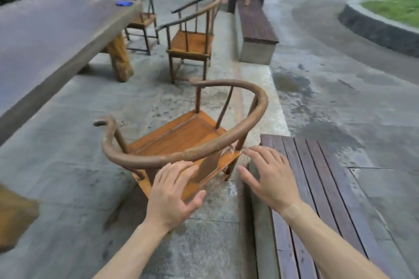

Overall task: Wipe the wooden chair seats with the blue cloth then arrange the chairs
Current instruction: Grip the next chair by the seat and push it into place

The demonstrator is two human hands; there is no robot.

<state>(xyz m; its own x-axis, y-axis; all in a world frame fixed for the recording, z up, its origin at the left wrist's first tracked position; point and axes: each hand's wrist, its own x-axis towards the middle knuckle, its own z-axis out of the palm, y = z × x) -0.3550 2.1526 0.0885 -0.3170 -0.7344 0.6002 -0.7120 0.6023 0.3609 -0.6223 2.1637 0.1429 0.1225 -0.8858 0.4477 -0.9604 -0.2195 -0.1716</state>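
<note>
Three wooden chairs (181,133), one blue cloth (124,3) on table (45,36), two open hands (172,197)

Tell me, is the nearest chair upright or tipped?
Tipped. The nearest chair leans, its seat slanted against the level ground; both open hands, left and right, hover behind its backrest.

Beyond the fingertips of the left hand (172,195), the nearest chair (186,133) hides its own front legs under the seat, and the hand covers part of its back splat. Far past the fingers, a blue object (124,3) on the long table (45,36) is too blurred to identify. The table runs off the left edge. Both forearms are cut by the bottom edge. The farthest chair (136,7) is partly hidden behind the table.
</note>
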